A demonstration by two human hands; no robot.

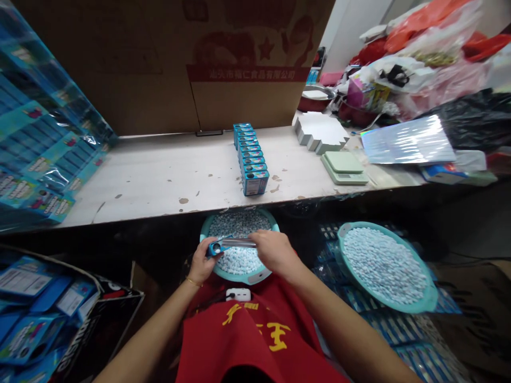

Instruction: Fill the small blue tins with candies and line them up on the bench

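My left hand (pixel 202 263) is closed around a small blue carton (pixel 216 248), tilted over the basin in my lap. My right hand (pixel 275 250) grips a silvery metal scoop (pixel 239 242), its far end at the carton's opening. What the scoop carries, I cannot make out. Beneath both hands, a turquoise basin (pixel 204 229) is filled with small pale blue and white candy-like pieces (pixel 239 261). On the white table ahead, several matching blue cartons (pixel 255 183) stand upright in a row.
A pale green scale (pixel 345 169) and stacked white card (pixel 321 133) sit on the table's right. Another turquoise basin (pixel 429 300) of pieces is at lower right. An open box (pixel 120 303) of flat blue cartons stands lower left. A large cardboard box (pixel 159 101) rises behind.
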